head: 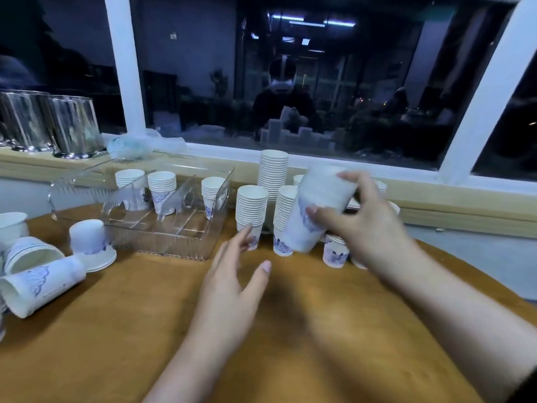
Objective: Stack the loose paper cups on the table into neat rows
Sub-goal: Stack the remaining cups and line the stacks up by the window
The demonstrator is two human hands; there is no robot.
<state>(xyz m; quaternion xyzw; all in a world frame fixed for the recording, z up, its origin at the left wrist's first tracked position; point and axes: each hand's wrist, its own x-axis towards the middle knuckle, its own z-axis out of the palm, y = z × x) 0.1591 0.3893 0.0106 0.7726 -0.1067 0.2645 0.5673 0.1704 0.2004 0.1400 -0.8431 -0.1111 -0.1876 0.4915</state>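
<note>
My right hand (369,222) grips a tilted, blurred stack of white paper cups (316,205) with blue print, held above the table near the back. Upright stacks stand behind it: a tall stack (273,173), a shorter stack (251,210) and another stack (283,219). A small stack (335,251) sits under my right wrist. My left hand (232,283) hovers open over the wooden table (145,330), fingers spread, holding nothing. At the left lie loose cups: a fallen stack (40,286), an upside-down cup (90,238) and further cups (26,251).
A clear plastic tray (174,242) with dividers holds three short cup stacks at the back left. Two metal canisters (72,123) and a crumpled plastic bag (136,144) rest on the window sill. The dark window reflects a person.
</note>
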